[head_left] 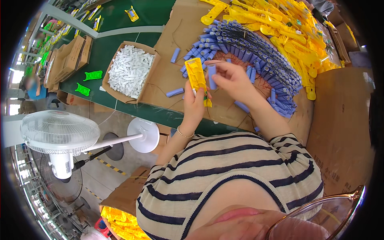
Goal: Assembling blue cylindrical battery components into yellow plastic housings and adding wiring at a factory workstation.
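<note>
My left hand (194, 105) is closed around the lower end of a yellow plastic housing (195, 72), a long shell turned with its open, ribbed side up. Beside it, my right hand (232, 80) pinches a blue cylindrical battery cell (211, 77) between thumb and fingers, close to the housing's right edge. Whether the cell touches the housing I cannot tell. Past my hands, a large curved heap of blue battery cells (256, 48) with thin wires lies on the cardboard sheet (164, 86). A few loose cells (175, 55) lie left of the heap.
A cardboard box (154, 66) of small white parts stands left of my hands. Two green plastic pieces (83, 89) lie beyond it on the green table. Yellow housings (272, 18) pile up at the far right. A white fan (60, 132) stands at left; a tall cardboard panel (340, 120) borders the right.
</note>
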A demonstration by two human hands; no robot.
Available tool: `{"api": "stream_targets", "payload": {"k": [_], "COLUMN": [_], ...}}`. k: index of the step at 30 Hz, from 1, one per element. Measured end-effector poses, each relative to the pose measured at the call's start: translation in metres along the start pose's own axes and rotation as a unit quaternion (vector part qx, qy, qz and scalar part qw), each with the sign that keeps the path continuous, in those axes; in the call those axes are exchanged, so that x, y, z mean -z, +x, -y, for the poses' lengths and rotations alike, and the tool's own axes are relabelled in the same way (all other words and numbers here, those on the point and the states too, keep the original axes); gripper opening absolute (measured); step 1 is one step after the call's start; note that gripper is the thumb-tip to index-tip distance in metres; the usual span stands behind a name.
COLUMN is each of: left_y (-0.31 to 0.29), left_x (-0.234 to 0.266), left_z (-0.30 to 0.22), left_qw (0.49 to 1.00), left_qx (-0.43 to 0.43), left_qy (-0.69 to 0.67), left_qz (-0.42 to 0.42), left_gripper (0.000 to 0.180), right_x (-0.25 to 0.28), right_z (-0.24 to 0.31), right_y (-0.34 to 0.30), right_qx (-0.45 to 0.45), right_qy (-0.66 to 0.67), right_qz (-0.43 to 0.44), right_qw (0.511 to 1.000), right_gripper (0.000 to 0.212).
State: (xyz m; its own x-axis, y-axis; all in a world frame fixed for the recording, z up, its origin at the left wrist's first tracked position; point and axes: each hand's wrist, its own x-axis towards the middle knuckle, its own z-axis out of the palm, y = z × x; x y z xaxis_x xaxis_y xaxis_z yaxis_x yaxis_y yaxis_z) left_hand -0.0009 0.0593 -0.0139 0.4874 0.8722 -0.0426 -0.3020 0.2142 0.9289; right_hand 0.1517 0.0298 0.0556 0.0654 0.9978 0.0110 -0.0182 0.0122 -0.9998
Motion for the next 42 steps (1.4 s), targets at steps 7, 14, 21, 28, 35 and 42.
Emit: {"api": "stream_targets", "payload": {"k": [7, 14, 21, 28, 35, 42], "left_y": [0.000, -0.002, 0.000, 0.006, 0.004, 0.005], "left_x": [-0.011, -0.007, -0.007, 0.004, 0.001, -0.003], "left_z": [0.001, 0.000, -0.007, 0.006, 0.002, 0.002], "left_qw": [0.991, 0.989, 0.984, 0.954, 0.947, 0.973], "left_qx": [-0.051, -0.037, -0.041, -0.084, -0.097, -0.102], "left_qy": [0.123, 0.143, 0.175, 0.288, 0.307, 0.208], "left_qz": [-0.007, -0.012, -0.010, -0.019, -0.010, 0.010], "left_gripper": [0.023, 0.023, 0.026, 0.038, 0.042, 0.034], "right_x": [-0.017, -0.020, -0.025, -0.029, -0.038, -0.031], "right_z": [-0.005, -0.022, -0.016, -0.024, -0.025, -0.043], "right_y": [-0.004, -0.002, -0.003, -0.002, -0.003, 0.013], "right_qx": [-0.005, 0.023, -0.011, 0.018, 0.034, 0.121], "right_qy": [-0.080, -0.010, 0.053, 0.015, 0.010, -0.117], "right_qz": [-0.093, -0.137, -0.168, -0.222, -0.262, -0.250], "right_qw": [0.992, 0.990, 0.984, 0.975, 0.964, 0.954], "right_gripper": [0.034, 0.040, 0.038, 0.033, 0.025, 0.029]}}
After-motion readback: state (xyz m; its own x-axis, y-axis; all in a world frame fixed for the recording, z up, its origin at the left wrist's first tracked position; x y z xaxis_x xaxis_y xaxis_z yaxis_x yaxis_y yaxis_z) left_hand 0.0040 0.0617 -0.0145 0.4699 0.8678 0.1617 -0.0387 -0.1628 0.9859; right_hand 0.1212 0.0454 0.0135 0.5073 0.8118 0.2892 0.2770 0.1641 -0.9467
